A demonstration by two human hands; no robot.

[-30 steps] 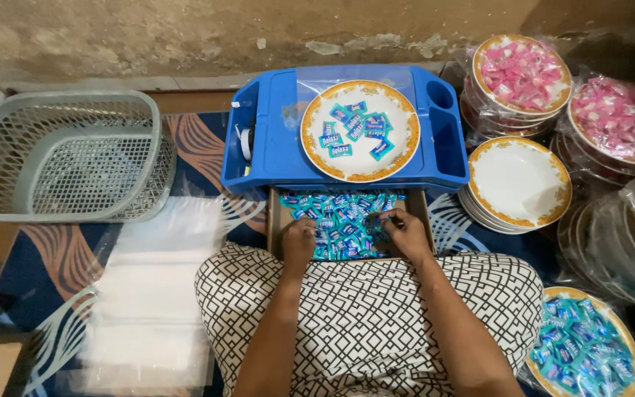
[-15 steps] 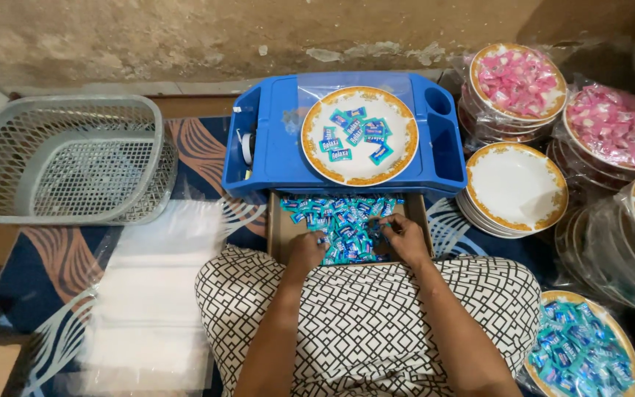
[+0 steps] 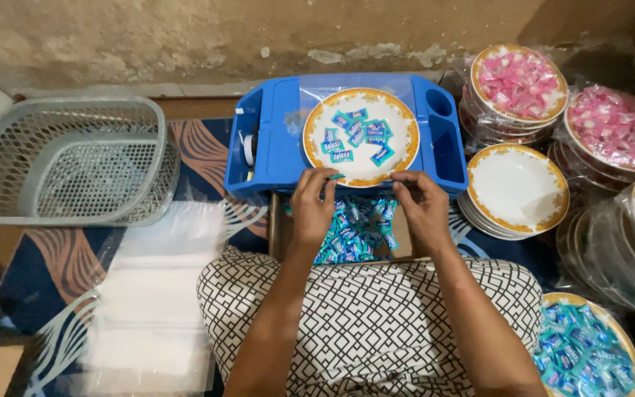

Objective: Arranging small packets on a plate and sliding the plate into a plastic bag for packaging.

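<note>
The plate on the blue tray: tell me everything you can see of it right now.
The plate is round and white with a gold patterned rim, glossy like ceramic or melamine. It lies flat in the middle of the blue tray, on a clear plastic sheet. Several blue-and-teal wrapped candies lie scattered across its centre. The left hand and right hand are at its near edge, fingertips at or just over the rim; whether they grip it cannot be told.

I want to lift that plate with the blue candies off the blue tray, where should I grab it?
Grip the plate by its gold rim at left and right, hands coming from the near side. It lies flat with loose candies on it, so a level two-sided hold probably keeps them from sliding off.
</note>
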